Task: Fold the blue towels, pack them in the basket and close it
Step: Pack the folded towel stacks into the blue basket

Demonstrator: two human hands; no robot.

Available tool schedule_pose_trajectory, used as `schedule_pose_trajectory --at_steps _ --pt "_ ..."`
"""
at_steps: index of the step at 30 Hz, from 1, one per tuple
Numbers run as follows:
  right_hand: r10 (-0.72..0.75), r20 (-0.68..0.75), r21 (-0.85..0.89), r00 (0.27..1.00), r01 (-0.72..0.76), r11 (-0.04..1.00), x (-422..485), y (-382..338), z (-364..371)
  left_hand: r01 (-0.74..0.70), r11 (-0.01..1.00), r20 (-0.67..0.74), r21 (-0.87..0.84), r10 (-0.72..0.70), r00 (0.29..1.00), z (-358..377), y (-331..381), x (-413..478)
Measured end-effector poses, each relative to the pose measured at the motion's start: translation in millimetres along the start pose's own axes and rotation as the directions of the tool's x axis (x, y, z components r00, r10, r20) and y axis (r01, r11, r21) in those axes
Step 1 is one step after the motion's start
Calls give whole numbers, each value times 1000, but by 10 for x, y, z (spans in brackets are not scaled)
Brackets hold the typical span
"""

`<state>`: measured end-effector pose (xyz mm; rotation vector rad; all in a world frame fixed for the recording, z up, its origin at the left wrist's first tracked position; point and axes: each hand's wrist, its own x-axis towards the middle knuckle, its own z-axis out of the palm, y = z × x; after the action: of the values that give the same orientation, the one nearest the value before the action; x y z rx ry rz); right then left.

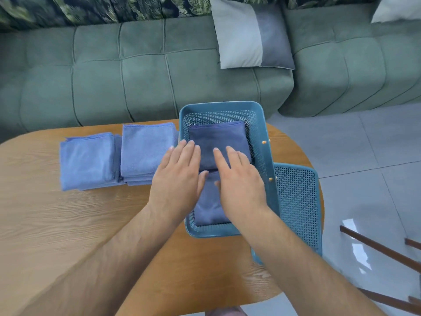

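Head view: our left hand (180, 176) and right hand (239, 181) lie flat, fingers spread, on 2 folded towels (216, 140) in the basket (259, 124); its lid (296, 201) lies open.

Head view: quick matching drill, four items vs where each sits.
Items:
1. towel stacks
2. basket
3. lid
4. cushion

Places:
A. on the sofa
B. on the table, holding folded towels
C. on the table, left of the basket
D. lying open at the basket's right side

Pairs: 1-C, 2-B, 3-D, 4-A
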<state>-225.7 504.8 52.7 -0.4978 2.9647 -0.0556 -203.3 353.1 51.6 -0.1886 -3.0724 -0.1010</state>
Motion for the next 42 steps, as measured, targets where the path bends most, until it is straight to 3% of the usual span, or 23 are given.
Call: schedule_pose_trajectory --at_steps 4,10,12,17,20,27,32,38,40,42 --pt "-88 -125 77 988 98 992 278 -434 -178 116 993 1 -20 -116 993 -10 -472 7" --pt "-209 -24 125 978 210 970 666 -1189 -109 328 944 209 -40 -313 926 332 -1175 -104" --pt "-269 105 125 957 255 959 791 -1340 6 396 917 295 -42 -367 882 438 -1298 -107" --pt "-32 404 51 914 13 999 1047 -1519 361 600 791 461 -123 -490 740 624 -1401 -92" --pt "74 511 23 857 -100 995 1104 -1548 530 639 738 446 -216 -507 737 624 -1399 -61" --pt "131 466 134 875 -216 967 1151 -1611 511 749 579 467 -321 -591 657 566 -1480 -23" --pt "116 456 213 882 -235 948 1129 -1629 471 815 471 579 -338 -579 575 555 -1588 -79" --pt "42 382 304 923 -168 938 1014 -1644 390 791 393 529 -470 -592 608 458 -1574 -103" --pt "-8 347 357 938 -124 926 961 -1646 340 789 304 541 -533 -595 595 382 -1579 -103" --pt "-61 271 386 961 -50 921 901 -1630 265 785 139 598 -604 -572 562 300 -1601 -138"
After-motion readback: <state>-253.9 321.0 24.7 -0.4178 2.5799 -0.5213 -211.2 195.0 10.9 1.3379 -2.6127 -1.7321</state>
